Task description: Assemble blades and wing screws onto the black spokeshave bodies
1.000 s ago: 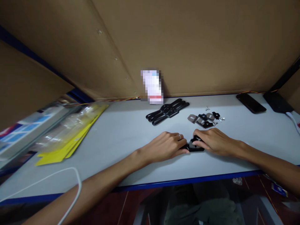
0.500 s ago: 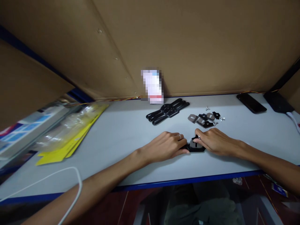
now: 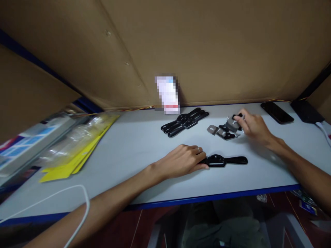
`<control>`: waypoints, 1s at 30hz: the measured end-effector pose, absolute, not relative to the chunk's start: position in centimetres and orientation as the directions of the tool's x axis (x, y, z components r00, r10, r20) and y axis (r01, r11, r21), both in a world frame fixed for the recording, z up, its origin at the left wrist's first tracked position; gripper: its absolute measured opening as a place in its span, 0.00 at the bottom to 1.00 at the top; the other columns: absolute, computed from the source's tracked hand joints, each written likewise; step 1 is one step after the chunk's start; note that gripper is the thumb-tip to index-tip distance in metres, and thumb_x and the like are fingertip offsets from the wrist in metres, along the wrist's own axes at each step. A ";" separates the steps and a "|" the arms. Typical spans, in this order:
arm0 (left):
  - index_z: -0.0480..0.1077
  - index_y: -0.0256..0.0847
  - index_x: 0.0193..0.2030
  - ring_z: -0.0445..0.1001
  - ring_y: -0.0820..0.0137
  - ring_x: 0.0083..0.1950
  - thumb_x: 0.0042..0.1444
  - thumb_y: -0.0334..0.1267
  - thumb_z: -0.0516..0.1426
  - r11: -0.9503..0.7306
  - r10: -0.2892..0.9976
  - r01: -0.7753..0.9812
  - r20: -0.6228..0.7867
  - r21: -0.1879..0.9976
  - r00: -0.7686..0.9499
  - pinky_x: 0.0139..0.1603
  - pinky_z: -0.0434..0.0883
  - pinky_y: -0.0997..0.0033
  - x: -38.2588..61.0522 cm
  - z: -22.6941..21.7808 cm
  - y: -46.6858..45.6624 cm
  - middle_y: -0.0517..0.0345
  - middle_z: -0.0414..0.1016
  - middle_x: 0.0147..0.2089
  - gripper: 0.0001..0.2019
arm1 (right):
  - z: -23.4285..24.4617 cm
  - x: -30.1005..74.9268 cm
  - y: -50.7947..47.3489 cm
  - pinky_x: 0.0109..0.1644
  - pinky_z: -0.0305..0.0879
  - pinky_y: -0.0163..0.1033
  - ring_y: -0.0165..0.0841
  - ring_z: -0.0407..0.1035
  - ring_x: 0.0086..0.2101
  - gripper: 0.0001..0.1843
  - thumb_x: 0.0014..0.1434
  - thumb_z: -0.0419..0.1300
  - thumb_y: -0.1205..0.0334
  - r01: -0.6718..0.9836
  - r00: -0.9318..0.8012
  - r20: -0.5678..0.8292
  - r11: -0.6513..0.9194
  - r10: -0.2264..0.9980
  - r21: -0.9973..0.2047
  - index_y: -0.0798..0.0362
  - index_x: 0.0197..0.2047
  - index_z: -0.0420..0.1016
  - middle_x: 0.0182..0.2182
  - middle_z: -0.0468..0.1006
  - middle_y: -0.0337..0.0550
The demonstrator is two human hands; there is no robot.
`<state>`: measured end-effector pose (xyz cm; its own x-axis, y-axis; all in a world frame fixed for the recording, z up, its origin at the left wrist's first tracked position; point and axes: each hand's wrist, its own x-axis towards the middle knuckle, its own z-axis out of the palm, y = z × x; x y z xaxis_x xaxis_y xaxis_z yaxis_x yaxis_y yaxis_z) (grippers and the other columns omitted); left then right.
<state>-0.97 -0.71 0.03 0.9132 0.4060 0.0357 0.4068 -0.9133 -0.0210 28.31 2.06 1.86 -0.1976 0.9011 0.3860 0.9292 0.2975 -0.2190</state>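
A black two-handled tool body [image 3: 223,160] lies on the grey table [image 3: 134,162] near its front edge. My left hand [image 3: 182,160] rests curled over the body's left handle and pins it to the table. Farther back, my right hand [image 3: 252,126] pinches a small grey metal plate [image 3: 231,123] above a cluster of small parts [image 3: 222,132]: grey plates, black caps and screws. The right handle of the tool body lies bare.
A pile of several black tool bodies [image 3: 184,122] lies behind the left hand. Yellow-backed clear packages [image 3: 77,148] are stacked at the left. A phone [image 3: 277,112] and a black pad [image 3: 306,112] sit at the back right. A white cable [image 3: 77,206] crosses my left forearm.
My right hand left the middle of the tool body, moved back and to the right, and took hold of a grey plate from the small parts. My left hand stayed put.
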 end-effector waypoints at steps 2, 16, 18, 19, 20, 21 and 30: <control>0.67 0.39 0.34 0.71 0.68 0.30 0.72 0.54 0.41 -0.914 0.405 0.406 0.036 -0.015 0.913 0.29 0.57 0.65 -1.0 0.1 -0.7 0.56 0.72 0.32 0.25 | 1.9 30.5 3.9 0.30 0.51 0.38 0.38 0.69 0.26 0.19 0.71 0.44 0.49 0.965 -0.079 0.414 0.174 0.907 -0.198 0.53 0.41 0.70 0.25 0.76 0.45; 0.67 0.39 0.34 0.70 0.69 0.30 0.72 0.53 0.42 -0.915 0.403 0.403 0.029 -0.005 0.915 0.29 0.58 0.64 -1.0 0.0 -0.7 0.56 0.71 0.32 0.24 | -1.8 34.5 8.3 0.38 0.58 0.42 0.48 0.75 0.40 0.26 0.72 0.42 0.48 0.998 0.055 0.163 -0.056 0.985 0.003 0.58 0.49 0.74 0.40 0.81 0.59; 0.67 0.39 0.34 0.70 0.70 0.30 0.72 0.53 0.42 -0.916 0.401 0.401 0.036 -0.005 0.916 0.29 0.57 0.64 -1.0 0.0 -0.7 0.56 0.71 0.31 0.25 | -1.8 34.1 8.2 0.38 0.57 0.42 0.48 0.75 0.39 0.26 0.72 0.42 0.48 0.999 0.039 0.151 -0.043 0.988 0.024 0.57 0.50 0.74 0.39 0.81 0.59; 0.67 0.39 0.34 0.70 0.70 0.30 0.72 0.53 0.42 -0.916 0.400 0.400 0.038 -0.004 0.916 0.29 0.57 0.64 -1.0 0.0 -0.7 0.56 0.71 0.31 0.25 | -1.7 34.0 8.1 0.38 0.57 0.42 0.48 0.75 0.40 0.26 0.72 0.42 0.48 0.999 0.029 0.147 -0.034 0.989 0.034 0.57 0.50 0.73 0.39 0.81 0.58; 0.67 0.39 0.34 0.70 0.70 0.29 0.72 0.53 0.41 -0.917 0.399 0.400 0.040 -0.002 0.916 0.29 0.57 0.64 -1.0 0.0 -0.7 0.56 0.71 0.31 0.25 | -1.6 33.8 8.0 0.38 0.57 0.42 0.48 0.75 0.40 0.26 0.72 0.41 0.48 0.999 0.017 0.143 -0.023 0.990 0.043 0.57 0.51 0.73 0.39 0.81 0.58; 0.67 0.39 0.34 0.70 0.70 0.29 0.72 0.53 0.41 -0.916 0.400 0.400 0.041 -0.001 0.916 0.29 0.57 0.64 -1.0 -0.1 -0.7 0.56 0.71 0.31 0.25 | -1.6 33.6 7.9 0.38 0.57 0.42 0.48 0.75 0.40 0.26 0.72 0.41 0.48 0.999 0.004 0.141 -0.012 0.990 0.052 0.57 0.51 0.72 0.39 0.81 0.58; 0.67 0.39 0.34 0.70 0.70 0.30 0.72 0.54 0.41 -0.916 0.401 0.401 0.028 -0.010 0.916 0.29 0.58 0.64 -1.1 0.1 -0.8 0.57 0.72 0.32 0.25 | -1.2 32.6 7.1 0.39 0.56 0.42 0.49 0.74 0.39 0.26 0.72 0.40 0.47 0.994 -0.072 0.123 0.061 0.990 0.091 0.57 0.55 0.69 0.39 0.81 0.59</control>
<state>-1.06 -0.76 0.10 0.9157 0.4008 0.0282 0.4012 -0.9159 -0.0102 32.61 7.10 -1.20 -0.0717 0.9898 0.1231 0.9940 0.0608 0.0909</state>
